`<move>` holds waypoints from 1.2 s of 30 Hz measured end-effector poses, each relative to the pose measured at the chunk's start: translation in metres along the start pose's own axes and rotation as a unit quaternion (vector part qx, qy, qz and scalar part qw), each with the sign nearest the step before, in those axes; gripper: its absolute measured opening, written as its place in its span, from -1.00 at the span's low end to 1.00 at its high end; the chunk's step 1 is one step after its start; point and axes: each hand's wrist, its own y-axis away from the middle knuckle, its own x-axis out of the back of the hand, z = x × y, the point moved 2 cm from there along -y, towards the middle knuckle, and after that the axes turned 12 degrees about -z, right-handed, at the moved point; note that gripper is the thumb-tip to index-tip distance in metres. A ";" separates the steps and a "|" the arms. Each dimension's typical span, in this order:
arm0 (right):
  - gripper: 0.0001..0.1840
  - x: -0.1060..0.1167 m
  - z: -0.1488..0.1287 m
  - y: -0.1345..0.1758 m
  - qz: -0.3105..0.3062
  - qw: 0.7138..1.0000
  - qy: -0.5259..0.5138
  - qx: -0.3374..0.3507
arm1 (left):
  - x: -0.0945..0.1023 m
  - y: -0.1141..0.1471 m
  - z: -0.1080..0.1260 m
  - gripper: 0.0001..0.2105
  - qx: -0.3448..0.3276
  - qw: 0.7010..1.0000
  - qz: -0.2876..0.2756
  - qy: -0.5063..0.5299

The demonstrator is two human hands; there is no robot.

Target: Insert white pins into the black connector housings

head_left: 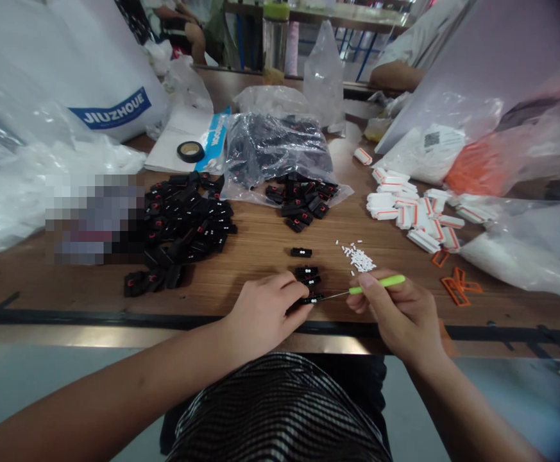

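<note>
My left hand [271,309] is closed on a small black plastic part [312,299] with white dots, close to the table's front edge. Between the fingers of my right hand [401,312] is a thin tool with a green handle [389,281], perhaps a small screwdriver or pick. Its slim metal tip reaches left to the black part; whether it touches is too fine to tell. More black parts with white dots [301,252] lie in a short column just beyond my left fingers. Past my right hand is a small heap of tiny white pegs [360,259].
A big pile of black parts [188,221] lies left, beside a clear bag of black parts [277,151]. White pieces with orange edges [424,240] and orange frames [455,290] are at right. Black tape [190,151] rests on paper behind. Other people sit across the table.
</note>
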 end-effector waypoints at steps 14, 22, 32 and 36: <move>-0.79 -0.002 -0.016 0.000 0.016 0.996 0.082 0.023 | 0.000 0.000 0.000 -0.87 0.005 1.000 -0.010 0.004; -0.76 -0.006 -0.013 -0.003 0.003 0.998 0.058 0.020 | 0.000 0.000 0.000 -0.87 0.006 1.000 -0.012 -0.001; -0.77 -0.007 -0.028 0.002 -0.036 0.976 0.198 0.084 | 0.000 0.001 0.000 -0.88 0.011 1.000 -0.017 0.008; -0.80 -0.008 -0.036 0.005 -0.075 0.956 0.260 0.117 | -0.001 0.000 -0.001 -0.87 0.008 1.000 -0.014 0.010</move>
